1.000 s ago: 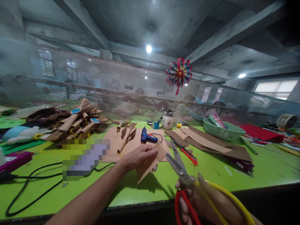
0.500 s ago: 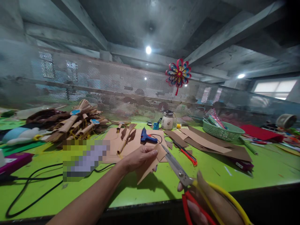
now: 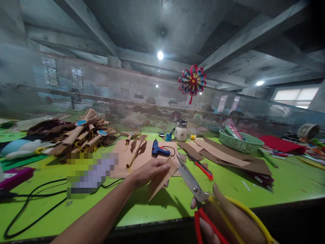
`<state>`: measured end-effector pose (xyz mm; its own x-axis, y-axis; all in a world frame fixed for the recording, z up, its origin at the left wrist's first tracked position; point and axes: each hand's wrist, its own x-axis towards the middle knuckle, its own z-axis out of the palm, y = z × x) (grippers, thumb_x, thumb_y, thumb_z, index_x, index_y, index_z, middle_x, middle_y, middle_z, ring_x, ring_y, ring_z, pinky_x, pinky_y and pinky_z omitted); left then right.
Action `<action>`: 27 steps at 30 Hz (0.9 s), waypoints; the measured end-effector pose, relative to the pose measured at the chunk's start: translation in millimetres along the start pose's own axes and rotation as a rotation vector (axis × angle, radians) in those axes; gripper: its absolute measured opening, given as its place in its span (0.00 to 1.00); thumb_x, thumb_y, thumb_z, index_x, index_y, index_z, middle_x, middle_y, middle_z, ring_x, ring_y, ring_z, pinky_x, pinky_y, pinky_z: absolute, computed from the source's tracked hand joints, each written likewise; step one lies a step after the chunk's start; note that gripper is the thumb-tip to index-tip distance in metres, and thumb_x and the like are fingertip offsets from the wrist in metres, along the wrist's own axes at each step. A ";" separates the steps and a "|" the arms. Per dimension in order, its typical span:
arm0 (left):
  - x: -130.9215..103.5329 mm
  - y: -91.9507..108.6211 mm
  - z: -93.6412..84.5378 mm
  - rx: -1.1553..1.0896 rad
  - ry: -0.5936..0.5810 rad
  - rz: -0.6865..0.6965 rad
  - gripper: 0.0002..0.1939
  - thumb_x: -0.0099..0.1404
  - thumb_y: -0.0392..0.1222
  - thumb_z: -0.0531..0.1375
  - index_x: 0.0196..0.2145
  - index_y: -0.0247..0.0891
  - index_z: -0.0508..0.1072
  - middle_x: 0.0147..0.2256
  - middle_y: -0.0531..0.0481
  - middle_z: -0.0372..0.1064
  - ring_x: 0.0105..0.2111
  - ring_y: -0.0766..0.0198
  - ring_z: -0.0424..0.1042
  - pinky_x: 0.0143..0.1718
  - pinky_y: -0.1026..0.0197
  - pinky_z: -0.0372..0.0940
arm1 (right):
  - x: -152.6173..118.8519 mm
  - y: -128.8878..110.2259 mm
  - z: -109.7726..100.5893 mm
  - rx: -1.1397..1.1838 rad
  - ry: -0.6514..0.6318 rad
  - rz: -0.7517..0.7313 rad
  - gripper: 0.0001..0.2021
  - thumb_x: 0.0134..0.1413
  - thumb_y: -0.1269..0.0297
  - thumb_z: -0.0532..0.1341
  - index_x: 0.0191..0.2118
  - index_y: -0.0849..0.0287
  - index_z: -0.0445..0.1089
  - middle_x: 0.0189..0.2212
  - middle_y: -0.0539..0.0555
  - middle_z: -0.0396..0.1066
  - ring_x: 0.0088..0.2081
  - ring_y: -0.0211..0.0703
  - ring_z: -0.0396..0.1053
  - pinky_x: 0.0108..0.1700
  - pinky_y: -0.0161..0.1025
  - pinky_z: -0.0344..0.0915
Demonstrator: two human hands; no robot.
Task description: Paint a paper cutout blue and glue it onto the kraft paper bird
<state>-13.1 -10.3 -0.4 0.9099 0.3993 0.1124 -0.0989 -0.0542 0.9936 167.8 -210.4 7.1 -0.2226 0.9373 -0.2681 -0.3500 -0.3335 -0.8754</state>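
Using the blue glue gun (image 3: 160, 149) as the landmark: whatever's left of it and closer to us is pixelated out, no clue. The left hand (image 3: 152, 171), just nearer than the gun, has fingers tucked behind the brown paper (image 3: 162, 181). Nearer and right of the gun, the scissors (image 3: 189, 178) half cover the right hand (image 3: 228, 213), and their handles run off the bottom edge. Stuff past the gun behind the mesh (image 3: 122, 88)? Too blurry, honestly.

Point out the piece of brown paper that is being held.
The small light-brown piece pinched in the left hand; the larger brown paper sheets lie on the green table.
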 end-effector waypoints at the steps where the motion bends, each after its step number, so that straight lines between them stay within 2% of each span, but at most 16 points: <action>1: 0.3 0.4 0.4 0.007 0.006 0.007 0.18 0.65 0.54 0.59 0.37 0.34 0.75 0.29 0.47 0.73 0.25 0.64 0.72 0.29 0.63 0.66 | 0.4 0.7 -2.0 -0.016 0.007 -0.010 0.35 0.43 0.27 0.55 0.33 0.61 0.68 0.14 0.48 0.63 0.14 0.30 0.57 0.18 0.27 0.57; 7: 1.2 7.2 4.9 0.032 0.021 0.004 0.20 0.62 0.57 0.60 0.36 0.34 0.73 0.28 0.50 0.72 0.24 0.66 0.70 0.28 0.65 0.64 | 2.8 9.8 -11.5 -0.081 0.036 -0.030 0.34 0.50 0.30 0.52 0.38 0.61 0.66 0.15 0.47 0.64 0.14 0.29 0.58 0.18 0.26 0.56; 12: 0.5 7.1 4.4 0.067 0.037 -0.029 0.20 0.60 0.57 0.62 0.32 0.34 0.72 0.25 0.53 0.69 0.23 0.68 0.67 0.25 0.67 0.59 | 8.0 14.4 -14.2 -0.046 0.037 -0.062 0.33 0.53 0.31 0.49 0.42 0.61 0.65 0.16 0.47 0.65 0.15 0.32 0.62 0.20 0.28 0.60; 19: -1.5 10.8 7.7 0.061 -0.054 -0.042 0.21 0.59 0.58 0.63 0.33 0.33 0.73 0.27 0.52 0.68 0.24 0.68 0.65 0.28 0.65 0.58 | 16.2 9.9 -13.6 -0.059 -0.010 -0.040 0.38 0.51 0.28 0.46 0.46 0.60 0.66 0.18 0.49 0.66 0.16 0.36 0.63 0.21 0.33 0.62; 24: -0.3 9.5 5.5 0.148 -0.045 -0.022 0.22 0.61 0.58 0.61 0.27 0.34 0.67 0.21 0.57 0.56 0.20 0.72 0.53 0.22 0.67 0.46 | 15.8 8.6 -9.6 -0.059 0.019 -0.036 0.37 0.50 0.28 0.47 0.44 0.59 0.68 0.18 0.49 0.64 0.14 0.34 0.59 0.19 0.31 0.59; 27: 1.3 6.3 2.6 0.177 -0.046 0.002 0.23 0.62 0.57 0.61 0.24 0.34 0.63 0.21 0.58 0.52 0.21 0.72 0.48 0.22 0.66 0.42 | 17.4 10.0 -9.7 -0.067 0.033 -0.037 0.36 0.49 0.28 0.48 0.42 0.58 0.70 0.17 0.49 0.64 0.13 0.34 0.57 0.18 0.32 0.59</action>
<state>-11.5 -12.5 6.0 0.9275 0.3572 0.1102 -0.0324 -0.2169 0.9757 169.2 -196.5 -10.2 -0.1796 0.9522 -0.2470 -0.2956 -0.2918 -0.9097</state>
